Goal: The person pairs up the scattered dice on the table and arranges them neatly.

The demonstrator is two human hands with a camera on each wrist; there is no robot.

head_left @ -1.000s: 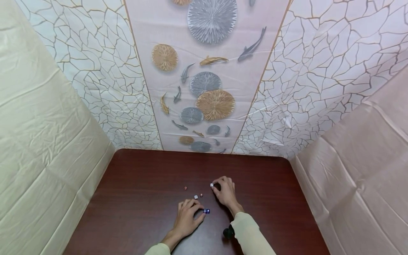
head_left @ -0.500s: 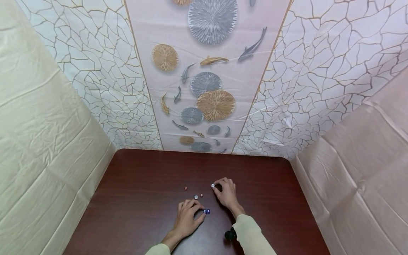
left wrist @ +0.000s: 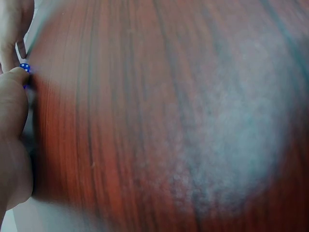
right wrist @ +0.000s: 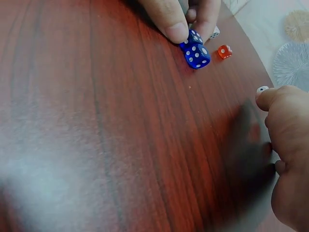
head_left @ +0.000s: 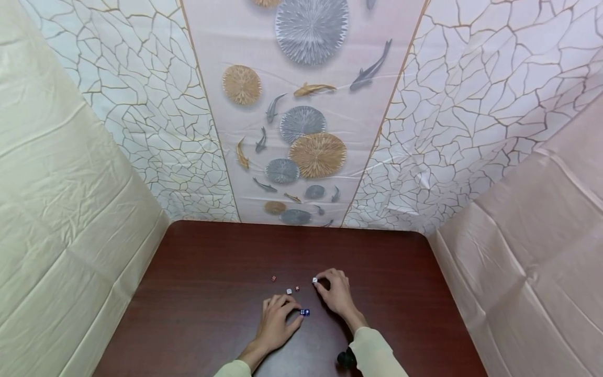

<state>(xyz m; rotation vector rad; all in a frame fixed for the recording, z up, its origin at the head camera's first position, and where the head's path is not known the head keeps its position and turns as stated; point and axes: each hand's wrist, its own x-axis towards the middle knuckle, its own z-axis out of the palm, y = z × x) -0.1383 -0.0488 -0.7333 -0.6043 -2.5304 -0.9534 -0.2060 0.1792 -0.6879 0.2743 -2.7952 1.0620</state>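
Two blue dice with white pips sit side by side on the table. My left hand (head_left: pixel 275 322) pinches the nearer blue die (right wrist: pixel 195 36) between thumb and finger, while the other blue die (right wrist: pixel 197 56) lies against it. Up and to the right, my right hand (head_left: pixel 336 294) holds a white die (head_left: pixel 314 280) by thumb and fingertip. Just beyond the left fingers lie another white die (head_left: pixel 289 291) and a red die (head_left: pixel 297 288). A second red die (head_left: pixel 274 279) rests farther left. In the left wrist view, the left thumb partly covers the blue dice.
The dark reddish-brown table (head_left: pixel 207 272) has a glossy wood grain. Patterned cloth (head_left: pixel 315 157) hangs behind its far edge, with pale cloth walls (head_left: pixel 70 235) on both sides. A dark round object (head_left: pixel 346 359) sits by the right sleeve.
My right hand has come a little nearer to the person, bringing the white die down toward the blue pair. My left hand and the other dice have stayed in place.
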